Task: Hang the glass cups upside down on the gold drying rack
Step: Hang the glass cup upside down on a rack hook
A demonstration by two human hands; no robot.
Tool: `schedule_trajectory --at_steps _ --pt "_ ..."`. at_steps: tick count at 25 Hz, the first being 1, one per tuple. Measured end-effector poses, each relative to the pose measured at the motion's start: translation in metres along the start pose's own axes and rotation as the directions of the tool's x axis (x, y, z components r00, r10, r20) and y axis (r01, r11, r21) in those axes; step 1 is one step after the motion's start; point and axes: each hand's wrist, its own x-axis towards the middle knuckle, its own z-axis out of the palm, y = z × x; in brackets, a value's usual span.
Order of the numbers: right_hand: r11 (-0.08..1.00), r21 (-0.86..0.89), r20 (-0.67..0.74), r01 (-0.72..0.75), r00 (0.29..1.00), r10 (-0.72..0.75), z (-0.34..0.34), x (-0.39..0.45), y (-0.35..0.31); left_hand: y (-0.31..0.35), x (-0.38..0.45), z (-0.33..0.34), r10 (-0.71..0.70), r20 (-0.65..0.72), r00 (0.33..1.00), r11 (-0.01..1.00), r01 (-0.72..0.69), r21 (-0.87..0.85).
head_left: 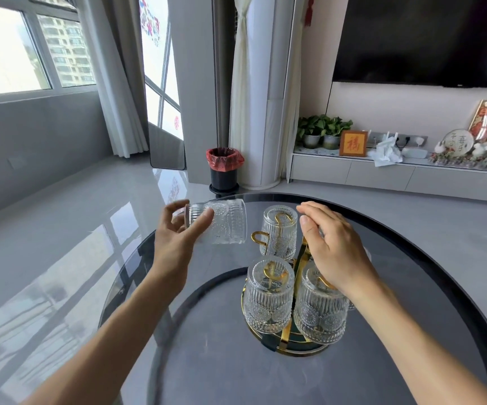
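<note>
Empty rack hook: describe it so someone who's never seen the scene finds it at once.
Start at the round dark table, then the gold drying rack standing on it with inverted glass cups hung around it. On the rack's far left side, beside the rear cup, a gold hook curls out. It is the only visible hook with no cup over it.

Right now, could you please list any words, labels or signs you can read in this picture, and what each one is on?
"福": gold character on the small red framed plaque on the TV cabinet.
Round white ornament: dark characters, too blurred to read.
Red window decorations: unreadable.
Glass cups, gold rack: no text.
</note>
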Motion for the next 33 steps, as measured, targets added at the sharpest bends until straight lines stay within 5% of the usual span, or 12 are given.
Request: schedule_trajectory --at_steps 7,13,17,24,28,33 --pt "1.000 0.005 -0.005 -0.001 1.000 0.001 -0.002 -0.003 0.001 0.027 -0.002 0.042 0.175 0.243 0.954 0.901 -0.255 0.351" --pt "1.000 0.011 -0.003 -0.001 1.000 0.001 -0.002 -0.004 0.002 0.019 0.004 0.062 0.066 0.396 0.916 0.795 -0.288 0.533" --pt "1.000 0.011 0.009 -0.005 1.000 0.005 -0.002 -0.003 0.004 0.015 0.005 0.065 -0.001 0.571 0.821 0.655 -0.431 0.620" --pt "0.999 0.039 0.008 -0.005 1.000 0.005 -0.002 -0.003 0.005 0.014 0.013 0.053 -0.060 0.750 0.659 0.549 -0.606 0.576" --pt "0.997 0.066 0.059 -0.031 0.998 0.027 -0.006 -0.004 0.001 0.014 0.006 0.049 -0.059 0.742 0.668 0.575 -0.585 0.572" --pt "0.982 0.171 0.208 -0.081 0.977 0.044 -0.024 -0.011 0.010 0.015 -0.032 0.022 -0.119 0.493 0.862 0.856 -0.162 0.491"
